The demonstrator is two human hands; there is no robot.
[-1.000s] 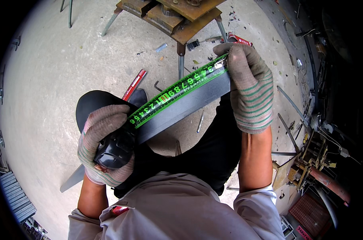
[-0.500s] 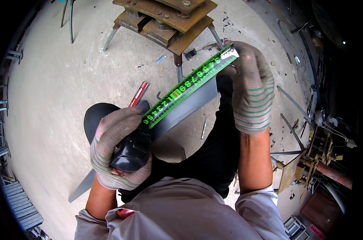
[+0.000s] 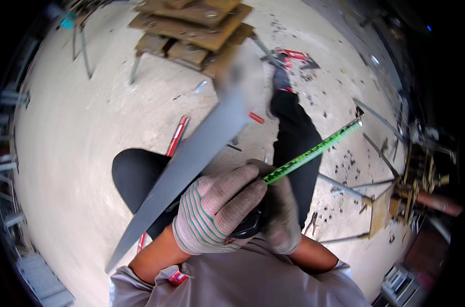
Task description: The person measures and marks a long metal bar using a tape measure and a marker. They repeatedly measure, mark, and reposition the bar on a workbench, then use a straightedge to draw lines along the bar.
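Pale concrete flr [image 3: 79, 153]: striped-gloved L hand [image 3: 217, 210] curled round black plastic tape-measure case [image 3: 246, 225], gloved R hand [image 3: 284, 215] blurred, grip unclear; best keep thin green blade [image 3: 314, 151] unkinked.

The green tape blade [image 3: 314, 148], earlier stretched along the grey bar [image 3: 184, 163], now juts out well to the right of it, its hooked end free. The right hand [image 3: 283, 220], blurred, has left that end and come down beside the left hand [image 3: 219, 210] at the black tape case [image 3: 249, 225]; both hands are now right of the bar, which has turned to a steeper slant.
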